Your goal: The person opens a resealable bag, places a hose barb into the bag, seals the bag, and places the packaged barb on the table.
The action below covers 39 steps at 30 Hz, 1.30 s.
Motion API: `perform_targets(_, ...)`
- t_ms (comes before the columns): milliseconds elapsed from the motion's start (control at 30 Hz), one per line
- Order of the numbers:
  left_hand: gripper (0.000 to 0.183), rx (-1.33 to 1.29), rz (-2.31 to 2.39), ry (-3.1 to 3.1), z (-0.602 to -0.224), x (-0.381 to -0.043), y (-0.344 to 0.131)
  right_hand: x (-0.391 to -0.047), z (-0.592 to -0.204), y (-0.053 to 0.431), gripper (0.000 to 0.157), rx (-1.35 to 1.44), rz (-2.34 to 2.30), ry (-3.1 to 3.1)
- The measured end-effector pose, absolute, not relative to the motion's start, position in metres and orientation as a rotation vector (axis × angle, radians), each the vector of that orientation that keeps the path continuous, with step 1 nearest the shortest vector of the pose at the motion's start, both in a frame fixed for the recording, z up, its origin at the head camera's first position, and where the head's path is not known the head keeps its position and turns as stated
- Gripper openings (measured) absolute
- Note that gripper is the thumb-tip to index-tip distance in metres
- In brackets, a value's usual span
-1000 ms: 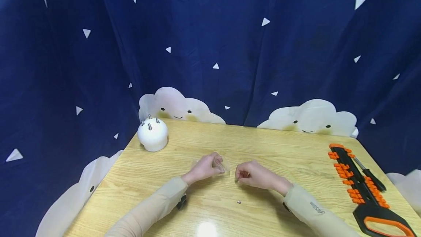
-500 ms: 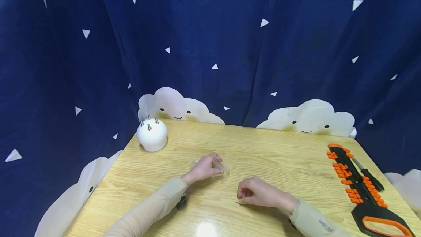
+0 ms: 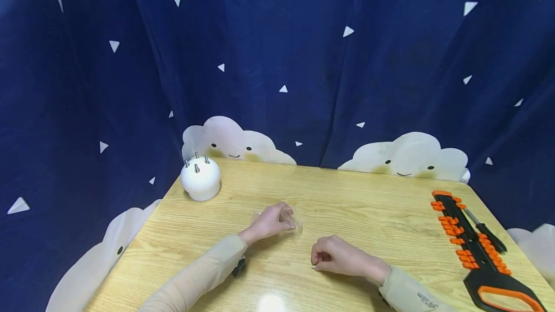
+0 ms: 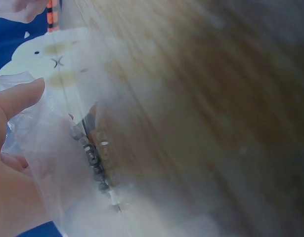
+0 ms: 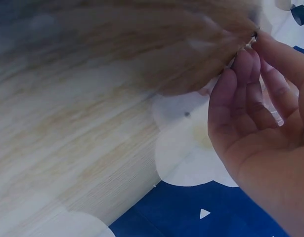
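Note:
My left hand (image 3: 270,220) grips a clear plastic bag (image 3: 297,219) low over the table. In the left wrist view the bag (image 4: 48,143) hangs by the thumb, with several small metal pieces (image 4: 95,160) inside, too blurred to name. To the right and nearer the front, my right hand (image 3: 340,255) is down at the tabletop with curled fingers. Its thumb and fingertips pinch a small shiny metal piece (image 3: 313,266), largely covered by them. In the right wrist view that hand (image 5: 270,108) has a tiny dark bit (image 5: 254,35) at the thumb tip.
A round white object (image 3: 201,180) with several metal posts on top stands at the table's back left. On the right lies a black holder with orange clips (image 3: 468,230), a screwdriver (image 3: 490,235) along its side. A dark blue curtain (image 3: 260,61) hangs behind the wooden table (image 3: 243,182).
My right hand has moved toward the front edge, away from the bag, and down to the small metal piece on the table. The left hand has stayed in place with the bag.

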State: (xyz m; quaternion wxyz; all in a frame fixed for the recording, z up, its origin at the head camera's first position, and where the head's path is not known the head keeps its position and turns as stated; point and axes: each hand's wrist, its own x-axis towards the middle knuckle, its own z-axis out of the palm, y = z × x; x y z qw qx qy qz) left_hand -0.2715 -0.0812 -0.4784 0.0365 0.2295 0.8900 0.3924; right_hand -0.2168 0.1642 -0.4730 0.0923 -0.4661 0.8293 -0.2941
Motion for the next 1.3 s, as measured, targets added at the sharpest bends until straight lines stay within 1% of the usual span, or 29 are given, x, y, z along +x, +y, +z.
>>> perform_targets(300, 0.038, 0.708, 1.211, 2.730, -0.478, -0.271, -0.081, -0.218, -0.471, 0.163, 0.009, -1.391, -0.840, 2.489)
perform_targets(500, 0.038, 0.704, 1.203, 2.727, -0.477, -0.271, -0.081, -0.225, -0.468, 0.162, 0.009, -1.353, -0.827, 2.549)
perform_targets(800, 0.038, 0.709, 1.190, 2.733, -0.477, -0.271, -0.082, -0.246, -0.456, 0.159, 0.009, -1.431, -0.916, 2.620)
perform_targets(1067, 0.038, 0.683, 1.201, 2.716, -0.478, -0.272, -0.082, -0.266, -0.446, 0.152, 0.009, -1.330, -0.927, 2.712)
perform_targets(1300, 0.038, 0.697, 1.211, 2.703, -0.478, -0.273, -0.082, -0.283, -0.449, 0.144, 0.007, -1.286, -0.947, 2.755)
